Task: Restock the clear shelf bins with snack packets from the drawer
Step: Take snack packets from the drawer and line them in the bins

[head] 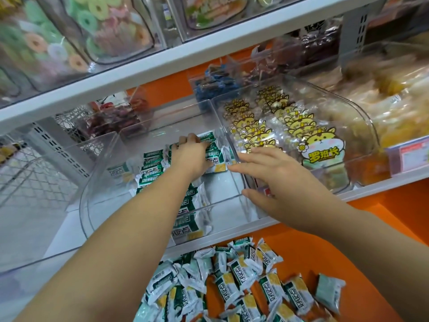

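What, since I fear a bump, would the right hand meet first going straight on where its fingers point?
Probably the green-and-white packet the left hand holds in the clear bin: the right hand points its straight fingers at it. Depth is unclear; it might pass above.

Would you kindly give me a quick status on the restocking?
Left grip holding packets in clear bin. Right grip open at bin wall. Nothing blocking.

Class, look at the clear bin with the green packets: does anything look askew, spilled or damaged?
Nothing looks spilled or torn. In the clear bin, the green packets stand in a neat row at left, but those the left hand grips lie tilted.
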Motion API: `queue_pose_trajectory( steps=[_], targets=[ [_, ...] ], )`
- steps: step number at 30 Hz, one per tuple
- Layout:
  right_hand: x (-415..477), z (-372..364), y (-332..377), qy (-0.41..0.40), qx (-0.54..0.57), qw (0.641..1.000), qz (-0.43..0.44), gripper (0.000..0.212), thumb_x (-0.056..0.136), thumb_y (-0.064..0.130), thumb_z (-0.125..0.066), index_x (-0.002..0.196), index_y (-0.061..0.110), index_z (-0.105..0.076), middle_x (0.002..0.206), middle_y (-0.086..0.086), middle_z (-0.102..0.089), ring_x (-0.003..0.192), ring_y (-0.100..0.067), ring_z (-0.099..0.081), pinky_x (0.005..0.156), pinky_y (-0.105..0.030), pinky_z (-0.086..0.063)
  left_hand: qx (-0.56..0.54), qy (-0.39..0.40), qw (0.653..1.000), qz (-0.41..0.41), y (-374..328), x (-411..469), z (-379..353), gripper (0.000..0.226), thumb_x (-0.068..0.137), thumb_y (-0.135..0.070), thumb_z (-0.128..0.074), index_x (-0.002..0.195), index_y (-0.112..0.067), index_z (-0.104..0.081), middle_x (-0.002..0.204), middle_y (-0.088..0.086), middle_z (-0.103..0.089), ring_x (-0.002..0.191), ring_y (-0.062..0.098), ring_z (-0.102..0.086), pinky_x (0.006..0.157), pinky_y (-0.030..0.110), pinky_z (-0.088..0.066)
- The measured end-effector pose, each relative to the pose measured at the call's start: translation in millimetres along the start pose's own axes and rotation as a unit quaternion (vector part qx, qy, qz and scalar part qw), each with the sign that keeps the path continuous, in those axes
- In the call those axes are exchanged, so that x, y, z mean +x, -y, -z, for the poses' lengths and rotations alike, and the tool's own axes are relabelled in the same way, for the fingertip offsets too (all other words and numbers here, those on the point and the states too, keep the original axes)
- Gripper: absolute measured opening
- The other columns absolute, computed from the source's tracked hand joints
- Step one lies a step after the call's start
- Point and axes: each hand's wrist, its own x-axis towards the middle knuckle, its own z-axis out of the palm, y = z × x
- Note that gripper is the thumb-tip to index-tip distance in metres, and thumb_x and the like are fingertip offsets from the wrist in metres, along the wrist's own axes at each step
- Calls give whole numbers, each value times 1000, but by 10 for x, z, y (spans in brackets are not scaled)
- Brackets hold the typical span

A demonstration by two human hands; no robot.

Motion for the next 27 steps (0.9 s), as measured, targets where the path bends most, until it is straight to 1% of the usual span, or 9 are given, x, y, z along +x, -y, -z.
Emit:
queue_pose_trajectory(
  steps=[3,5,7,10,18,20,23,25,27],
  targets=[
    [2,-3,1,-6,2,1000,1,51,93,36,-56,141,41,-38,149,17,-34,140,-9,-21,114,-27,-16,62,30,998,-16,-35,-10,67,67,85,-57,-55,143,-28,-37,140,11,-40,131,36,-31,108,56,-21],
    [1,-8,-6,-8,3,1000,0,51,93,36,-56,141,41,-38,149,18,-34,140,-8,-20,115,-27,-16,73,-6,997,-24,-39,-11,79,66,85,-55,-56,141,-26,-38,136,8,-47,130,35,-34,109,59,-18],
    [0,-13,-4,-11,8,1000,2,51,93,36,-56,140,42,-39,149,18,-34,140,-8,-20,114,-27,-16,65,-49,996,-21,-50,-6,58,56,86,-48,-59,134,-24,-45,129,5,-53,127,34,-38,110,58,-16],
    [2,-6,-1,-15,9,1000,2,51,93,36,-55,141,42,-38,150,19,-32,140,-6,-18,114,-25,-15,37,-42,998,5,-111,-5,44,45,87,-43,-59,127,-23,-52,125,4,-55,124,33,-41,110,57,-17],
    [-12,22,10,10,-11,1000,-1,55,94,38,-52,144,41,-31,153,18,-26,141,-7,-13,115,-24,-11,7,-6,1000,30,-68,-110,236,52,88,-52,-57,133,-30,-48,132,3,-53,128,32,-39,112,59,-13],
    [-26,-25,20,1,-20,1000,-3,55,94,37,-54,145,37,-32,153,13,-29,142,-12,-15,117,-31,-14,-47,-47,997,35,-71,-260,356,50,88,-51,-56,134,-31,-47,134,1,-53,129,29,-41,113,57,-14],
    [-126,-199,53,-77,-23,997,21,53,81,25,-65,132,20,-54,138,-8,-52,133,-32,-38,108,-52,-36,-148,-154,977,10,-141,-709,487,38,91,-46,-53,127,-32,-54,129,-5,-57,123,22,-48,114,50,-16],
    [-235,-311,84,-129,-25,991,35,45,77,15,-68,121,14,-61,131,-13,-55,127,-34,-45,104,-53,-40,-215,-245,945,-23,-182,-1121,476,29,93,-40,-51,118,-29,-60,118,-9,-62,112,14,-54,112,44,-23],
    [-367,-391,98,-178,-40,981,62,31,78,9,-65,109,12,-66,123,-13,-59,117,-33,-50,96,-50,-45,-272,-312,909,-52,-205,-1536,356,25,91,-34,-48,108,-25,-64,102,-15,-63,99,6,-55,100,34,-33]
  ],
)
